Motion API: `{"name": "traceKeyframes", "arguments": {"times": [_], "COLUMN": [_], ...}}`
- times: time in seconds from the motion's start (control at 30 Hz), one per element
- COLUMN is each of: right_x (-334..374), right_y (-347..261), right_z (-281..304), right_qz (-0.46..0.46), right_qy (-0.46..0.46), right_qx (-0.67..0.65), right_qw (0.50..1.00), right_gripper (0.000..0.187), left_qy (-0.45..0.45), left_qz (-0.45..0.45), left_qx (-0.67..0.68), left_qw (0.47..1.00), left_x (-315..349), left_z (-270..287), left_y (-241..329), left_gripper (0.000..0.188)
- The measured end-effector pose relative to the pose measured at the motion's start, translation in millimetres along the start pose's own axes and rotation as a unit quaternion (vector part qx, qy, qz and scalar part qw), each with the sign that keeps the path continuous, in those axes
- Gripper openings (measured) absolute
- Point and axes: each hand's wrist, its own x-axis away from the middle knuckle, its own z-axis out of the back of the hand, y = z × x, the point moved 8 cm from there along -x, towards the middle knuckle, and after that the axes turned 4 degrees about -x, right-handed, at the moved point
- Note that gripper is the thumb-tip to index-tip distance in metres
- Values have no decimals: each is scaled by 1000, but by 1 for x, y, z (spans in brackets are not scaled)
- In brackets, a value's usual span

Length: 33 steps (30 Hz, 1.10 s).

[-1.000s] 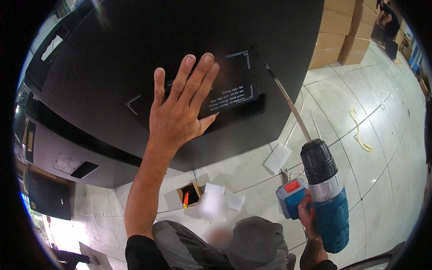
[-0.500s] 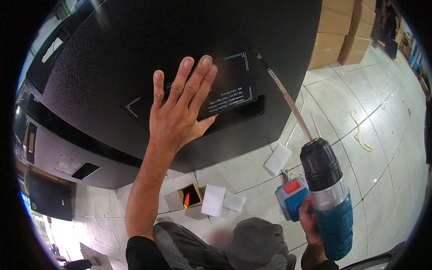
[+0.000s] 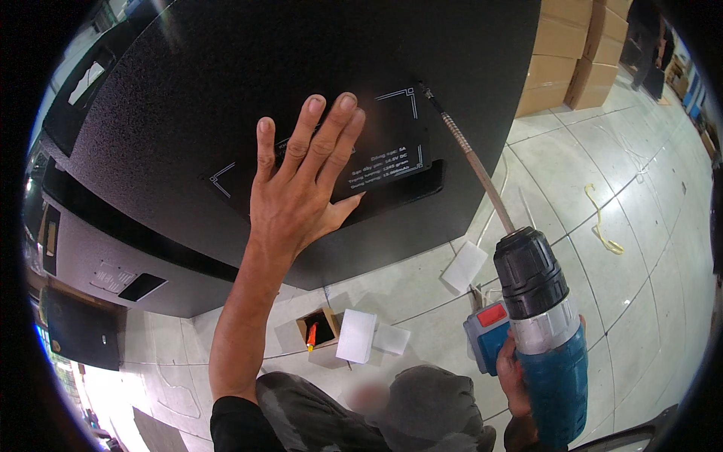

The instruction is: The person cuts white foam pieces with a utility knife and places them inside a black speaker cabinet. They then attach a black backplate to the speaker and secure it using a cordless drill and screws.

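My left hand (image 3: 301, 177) lies flat with fingers stretched out on a black plate (image 3: 384, 154) with white corner marks and print. That plate sits on the side of a large black textured cabinet (image 3: 452, 45), and a dark recess shows along the plate's lower edge. In my right hand (image 3: 514, 380) is a blue and black cordless drill (image 3: 546, 339), its fingers partly hidden behind the grip. A long metal bit (image 3: 474, 162) runs from the chuck up to the plate's upper right corner, its tip at or close to the surface.
Cardboard boxes (image 3: 557, 53) are stacked at the far right. On the tiled floor lie white boxes (image 3: 356, 336), a small open carton (image 3: 331, 324) with an orange and yellow item, and a yellow strap (image 3: 597, 218). Another black cabinet (image 3: 173, 279) stands left.
The drill's chuck has shifted slightly left and up, and the bit has tilted with it, its tip staying near the plate's corner. My left hand has not moved.
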Motion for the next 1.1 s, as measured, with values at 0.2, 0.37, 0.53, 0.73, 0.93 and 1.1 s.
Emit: {"name": "traceKeyframes", "arguments": {"times": [0.2, 0.37, 0.53, 0.73, 0.93, 1.1], "right_x": [8, 35, 35, 29, 21, 17], "right_y": [-12, -63, -65, -39, -25, -18], "right_z": [12, 19, 17, 16, 14, 13], "right_qz": [35, 258, 289, 275, 262, 255], "right_qy": [79, 82, 109, 69, 54, 47], "right_qx": [99, 288, 368, 296, 258, 237], "right_qw": [991, 919, 877, 912, 928, 936], "right_gripper": [73, 49, 41, 42, 43, 44], "left_qy": [-1, -5, 2, 6, 15, 19], "left_qz": [-1, -1, -10, -13, -22, -25], "left_qx": [-11, -10, -19, -20, -28, -25], "left_qw": [1000, 1000, 1000, 1000, 999, 999], "left_x": [0, 1, 1, 3, 4, 5], "left_z": [1, 2, 3, 0, 0, 0], "left_y": [1, 1, 0, 0, 0, 0], "left_gripper": [122, 120, 119, 118, 116, 115]}}
